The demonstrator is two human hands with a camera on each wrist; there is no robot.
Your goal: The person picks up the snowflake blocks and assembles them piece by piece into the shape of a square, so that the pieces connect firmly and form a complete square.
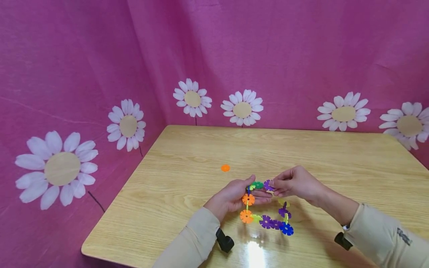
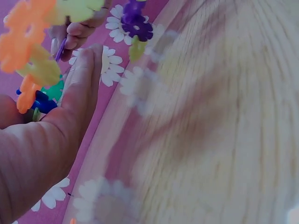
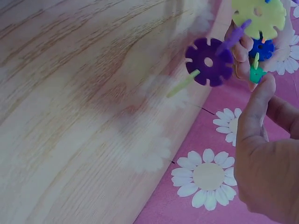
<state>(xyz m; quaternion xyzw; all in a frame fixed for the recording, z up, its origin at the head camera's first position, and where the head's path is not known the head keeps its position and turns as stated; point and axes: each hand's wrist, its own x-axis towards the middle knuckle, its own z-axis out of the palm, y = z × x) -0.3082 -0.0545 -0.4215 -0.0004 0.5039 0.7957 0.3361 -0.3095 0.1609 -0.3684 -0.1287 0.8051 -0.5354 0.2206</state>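
A chain of notched plastic discs (image 1: 266, 222) in orange, yellow, purple, blue and green is bent into a near-square. My left hand (image 1: 231, 195) holds its upper left corner, thumb over the pieces and fingers stretched out beneath. Between finger and thumb, my right hand (image 1: 298, 185) pinches the purple disc (image 1: 268, 185) at the end of the top side, beside a green disc (image 1: 257, 185). The chain's other end, a yellow disc (image 1: 283, 202), hangs below the right hand with a space between the two ends. In the right wrist view a dark purple disc (image 3: 209, 62) dangles beside the hand.
One loose orange disc (image 1: 225, 168) lies on the wooden table (image 1: 154, 208) beyond the left hand. Pink cloth with white flowers (image 1: 242, 108) hangs behind and to the left of the table. Black straps (image 1: 224, 241) are at both wrists.
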